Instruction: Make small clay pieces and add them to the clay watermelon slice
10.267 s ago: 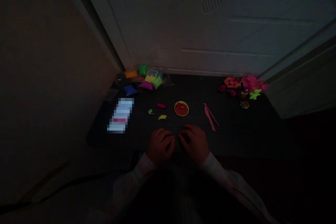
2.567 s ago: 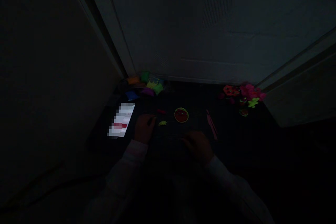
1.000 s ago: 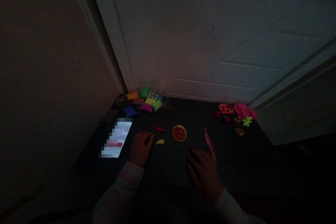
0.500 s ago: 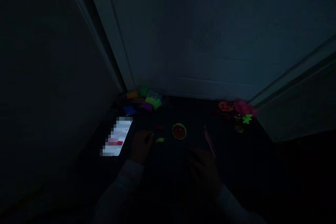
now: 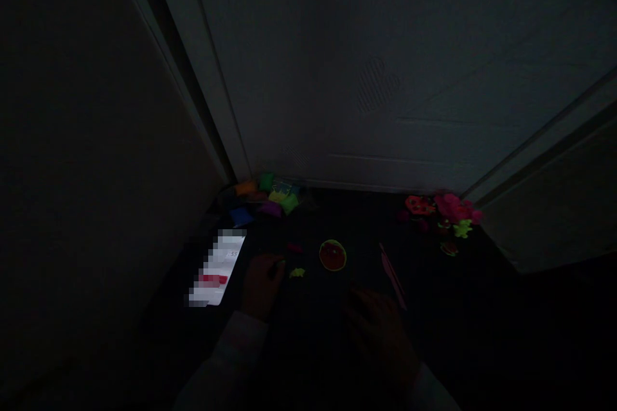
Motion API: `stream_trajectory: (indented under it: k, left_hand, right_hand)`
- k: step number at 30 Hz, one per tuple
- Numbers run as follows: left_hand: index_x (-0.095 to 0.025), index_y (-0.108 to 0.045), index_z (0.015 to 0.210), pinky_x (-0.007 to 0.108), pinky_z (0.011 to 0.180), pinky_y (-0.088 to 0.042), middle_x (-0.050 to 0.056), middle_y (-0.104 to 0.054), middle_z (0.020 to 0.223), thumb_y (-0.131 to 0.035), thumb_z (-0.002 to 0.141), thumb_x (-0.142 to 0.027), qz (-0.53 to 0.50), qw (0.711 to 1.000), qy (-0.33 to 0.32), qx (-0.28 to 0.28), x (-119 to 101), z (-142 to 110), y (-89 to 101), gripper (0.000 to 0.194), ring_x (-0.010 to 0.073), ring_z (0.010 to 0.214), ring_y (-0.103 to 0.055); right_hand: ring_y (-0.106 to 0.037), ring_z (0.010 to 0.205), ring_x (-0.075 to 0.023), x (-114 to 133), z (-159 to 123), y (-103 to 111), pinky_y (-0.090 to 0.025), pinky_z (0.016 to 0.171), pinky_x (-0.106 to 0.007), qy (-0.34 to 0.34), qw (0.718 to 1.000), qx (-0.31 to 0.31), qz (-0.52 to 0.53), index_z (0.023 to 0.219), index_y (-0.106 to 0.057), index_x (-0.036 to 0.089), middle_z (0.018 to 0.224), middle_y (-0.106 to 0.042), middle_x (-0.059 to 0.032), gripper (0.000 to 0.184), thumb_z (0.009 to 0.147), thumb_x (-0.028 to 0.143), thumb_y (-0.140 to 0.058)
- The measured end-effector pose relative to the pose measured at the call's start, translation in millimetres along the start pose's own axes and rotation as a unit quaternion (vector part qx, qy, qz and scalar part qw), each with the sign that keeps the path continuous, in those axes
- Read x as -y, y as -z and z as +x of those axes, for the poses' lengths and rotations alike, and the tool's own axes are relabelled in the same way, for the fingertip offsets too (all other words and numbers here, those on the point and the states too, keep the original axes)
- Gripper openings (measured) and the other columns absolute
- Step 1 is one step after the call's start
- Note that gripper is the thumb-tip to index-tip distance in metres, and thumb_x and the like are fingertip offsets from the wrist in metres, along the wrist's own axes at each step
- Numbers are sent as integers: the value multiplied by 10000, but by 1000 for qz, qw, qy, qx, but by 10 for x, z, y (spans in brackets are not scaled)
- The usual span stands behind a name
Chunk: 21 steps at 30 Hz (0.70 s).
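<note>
In the dim light, my left hand rests on the dark table beside the lit phone. Its fingers are closed in a pinch; a tiny pale spot shows at the tips, too small to name. My right hand lies low over the table, fingers pointing left and bent, mostly lost in darkness. Between and beyond the hands is a round red disc with a yellow-green rim. A small yellow-green piece and a small red piece lie near my left fingertips. Two slim pink tools lie beyond my right hand.
A phone with a bright screen lies at the left. Several coloured packets are heaped at the back left. Pink, red and yellow-green pieces sit at the back right, near a small rimmed piece. A pale wall stands behind.
The view has tilted up slightly, so everything on the table sits lower in the picture. Both hands stay in nearly the same places, and the pieces have not visibly moved.
</note>
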<state>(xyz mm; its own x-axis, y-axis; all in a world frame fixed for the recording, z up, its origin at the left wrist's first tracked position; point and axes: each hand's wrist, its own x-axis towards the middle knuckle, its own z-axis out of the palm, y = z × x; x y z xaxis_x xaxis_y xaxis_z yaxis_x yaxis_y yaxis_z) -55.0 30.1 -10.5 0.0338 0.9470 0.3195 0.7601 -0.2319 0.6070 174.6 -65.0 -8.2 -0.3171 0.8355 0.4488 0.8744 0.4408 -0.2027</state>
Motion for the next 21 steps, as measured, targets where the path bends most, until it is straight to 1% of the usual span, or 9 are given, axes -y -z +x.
stream_trajectory:
  k: [3, 5, 7, 11, 14, 16, 19, 21]
  left_hand:
    - [-173, -610, 813, 338, 707, -463, 52, -619, 813, -479, 738, -276, 13, 1000, -8, -1, 6, -10, -3, 182, 186, 796, -557]
    - [-175, -609, 813, 337, 712, -460, 51, -618, 810, -479, 744, -277, 22, 1000, -6, 2, 5, -17, -5, 179, 184, 797, -554]
    - [-176, -608, 823, 340, 725, -455, 51, -617, 822, -484, 745, -281, 25, 1000, -9, 6, 4, -19, -6, 180, 184, 807, -549]
    - [-174, -608, 828, 348, 738, -450, 54, -620, 831, -492, 742, -286, 26, 1000, -8, 15, -2, -7, 1, 182, 186, 813, -547]
    - [-178, -611, 813, 346, 732, -451, 52, -620, 822, -498, 735, -282, 29, 999, 3, 16, -11, 3, 7, 172, 188, 810, -549]
    - [-182, -612, 804, 343, 732, -450, 48, -620, 817, -502, 732, -288, 30, 999, 6, 14, -15, 6, 9, 169, 189, 811, -550]
    - [-191, -612, 809, 337, 728, -451, 41, -619, 816, -492, 739, -308, 26, 1000, 4, 14, -23, 6, 14, 181, 187, 811, -551]
    - [-194, -610, 812, 335, 721, -453, 40, -617, 816, -488, 741, -322, 22, 1000, 7, 15, -33, 4, 23, 191, 186, 806, -551]
  right_hand:
    - [-470, 980, -207, 3, -13, -13, -371, 784, -378, -16, 1000, 7, -3, 1004, -578, 228, 1066, -557, -73, 260, 795, 236, -425]
    - [-470, 980, -209, 6, -31, -14, -361, 797, -384, -28, 1000, -7, 5, 978, -589, 211, 1054, -565, -81, 249, 800, 245, -419]
    - [-467, 989, -208, 10, -43, -2, -353, 802, -383, -27, 999, -7, 15, 953, -600, 222, 1052, -566, -78, 234, 798, 243, -426]
    - [-448, 1024, -210, 25, -20, 41, -323, 825, -395, -2, 1000, 25, 6, 976, -588, 272, 1093, -550, -65, 232, 789, 271, -452]
    - [-438, 1038, -211, 34, -6, 54, -307, 841, -392, -7, 999, 42, -15, 1019, -571, 242, 1123, -538, -74, 263, 793, 291, -447]
    - [-436, 1043, -210, 34, -20, 41, -295, 855, -392, -19, 999, 40, -12, 1017, -573, 232, 1125, -539, -71, 264, 794, 294, -447]
    - [-430, 1054, -209, 29, -52, 5, -278, 871, -399, -23, 999, 28, 11, 987, -584, 282, 1127, -540, -44, 237, 782, 321, -472]
    - [-423, 1064, -213, 27, -57, -11, -273, 874, -406, -19, 999, 35, 15, 1000, -573, 308, 1144, -528, -38, 250, 769, 355, -490]
